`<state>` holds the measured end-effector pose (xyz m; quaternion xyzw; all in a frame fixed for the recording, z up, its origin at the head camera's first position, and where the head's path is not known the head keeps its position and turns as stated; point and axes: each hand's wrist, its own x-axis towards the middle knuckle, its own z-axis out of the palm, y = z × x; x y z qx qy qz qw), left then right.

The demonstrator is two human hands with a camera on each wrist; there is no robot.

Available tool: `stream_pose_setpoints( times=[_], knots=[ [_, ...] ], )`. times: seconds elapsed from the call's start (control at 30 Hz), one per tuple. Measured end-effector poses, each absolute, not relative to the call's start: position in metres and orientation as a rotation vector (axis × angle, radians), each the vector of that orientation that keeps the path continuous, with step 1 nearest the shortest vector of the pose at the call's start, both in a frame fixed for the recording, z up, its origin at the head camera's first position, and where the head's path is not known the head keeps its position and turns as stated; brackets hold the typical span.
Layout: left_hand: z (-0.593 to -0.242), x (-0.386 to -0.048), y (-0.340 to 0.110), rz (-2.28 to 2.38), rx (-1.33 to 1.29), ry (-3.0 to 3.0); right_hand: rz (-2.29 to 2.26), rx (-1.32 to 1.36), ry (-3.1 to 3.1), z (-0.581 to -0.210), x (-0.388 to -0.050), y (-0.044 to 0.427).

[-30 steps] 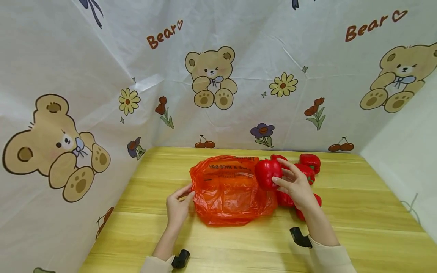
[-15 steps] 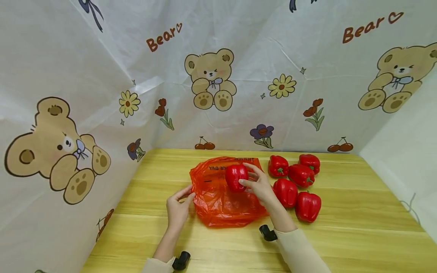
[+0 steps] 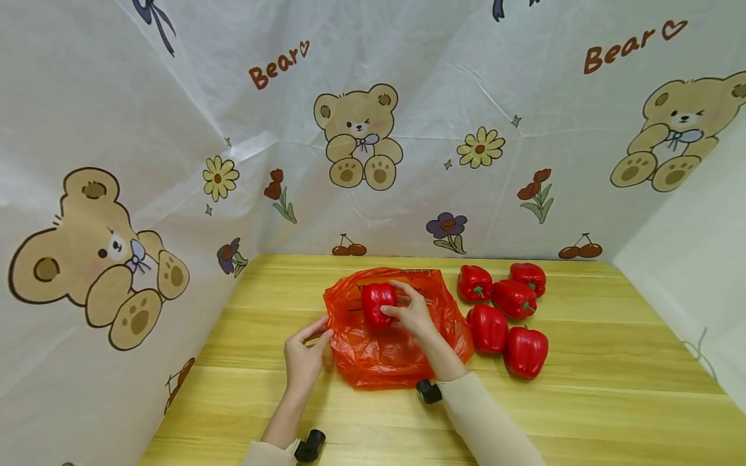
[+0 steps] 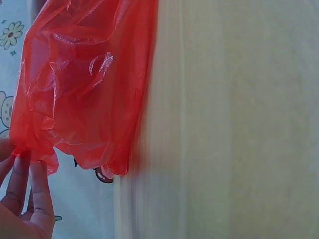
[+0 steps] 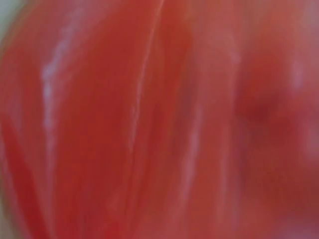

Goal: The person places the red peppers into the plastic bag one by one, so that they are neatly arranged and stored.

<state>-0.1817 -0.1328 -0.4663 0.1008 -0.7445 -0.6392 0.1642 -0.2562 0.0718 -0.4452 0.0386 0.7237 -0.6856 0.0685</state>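
Presently, the right hand (image 3: 414, 314) holds a red bell pepper (image 3: 376, 305) between the thumb and the fingers, and this pepper is over the middle of an orange-red plastic bag (image 3: 379, 372). Whether the pepper is already within the mouth of the bag, I cannot tell. The left hand (image 3: 304, 359) pinches the left edge of the same bag between its thumb and fingers; in the left wrist view the fingertips meet the thin, wrinkled film. The bag lies on a table (image 3: 612, 382) with yellowish wood grain, and dark printed letters show on its upper part, partly behind the held pepper. To the right of the bag, five more red peppers lie in a close group: one at the back beside the bag (image 3: 474, 283), one at the far right corner (image 3: 527, 278), one between these two and a little nearer (image 3: 514, 299), and two in front (image 3: 487, 329). Behind the table hangs a white cloth (image 3: 408, 52) with bears, flowers and cherries. The right wrist view is filled by blurred red surfaces, so little can be distinguished there.
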Motion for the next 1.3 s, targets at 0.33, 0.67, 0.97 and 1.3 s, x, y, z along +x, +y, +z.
stream_pose_setpoints(
  times=[0.33, 0.67, 0.97, 1.3],
  knots=[
    [-0.467, -0.182, -0.133, -1.824, 0.286, -2.114, -2.008, 0.112, 2.229, -0.454, -0.264, 0.056],
    [-0.469, -0.182, -0.134, -1.820, 0.270, -2.113, -2.012, 0.109, 2.223, -0.460, -0.268, 0.043],
    [-0.468, -0.182, -0.135, -1.824, 0.283, -2.127, -2.024, 0.118, 2.229, -0.462, -0.266, 0.039],
    [-0.469, -0.181, -0.134, -1.813, 0.292, -2.137, -1.885, 0.117, 2.413, -0.464, -0.266, 0.035]
  ],
)
